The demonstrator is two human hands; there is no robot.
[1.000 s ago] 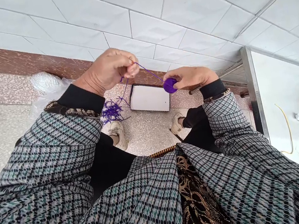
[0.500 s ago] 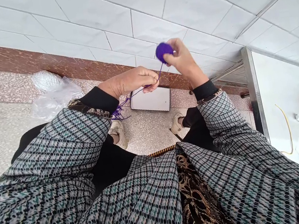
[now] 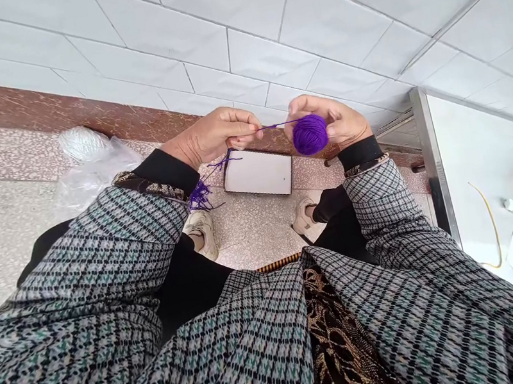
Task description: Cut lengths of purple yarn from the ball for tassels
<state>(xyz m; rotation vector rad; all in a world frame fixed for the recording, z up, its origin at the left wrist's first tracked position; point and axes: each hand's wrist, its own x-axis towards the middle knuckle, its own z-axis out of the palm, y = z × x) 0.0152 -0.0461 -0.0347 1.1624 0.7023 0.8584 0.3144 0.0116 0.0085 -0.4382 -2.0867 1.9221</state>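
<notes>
My right hand [image 3: 333, 116] holds a purple ball of yarn [image 3: 310, 135], fingers around its back and side. A taut strand of purple yarn [image 3: 274, 125] runs from the ball across to my left hand [image 3: 222, 134]. The left thumb and fingers are pinched on that strand. Below the left wrist hangs a loose tangle of purple yarn [image 3: 200, 194], partly hidden by the sleeve. Both hands are raised at about the same height, a short gap apart.
Under my hands a white flat box [image 3: 258, 175] lies on the speckled floor between my shoes. A white ball of yarn [image 3: 82, 143] and a clear plastic bag [image 3: 98, 175] lie at left. The tiled wall stands ahead; a white table [image 3: 464, 152] is at right.
My right hand has come down and turned, bringing the yarn ball lower and to the right. The strand now runs nearly level. My left hand has shifted slightly left, still pinching.
</notes>
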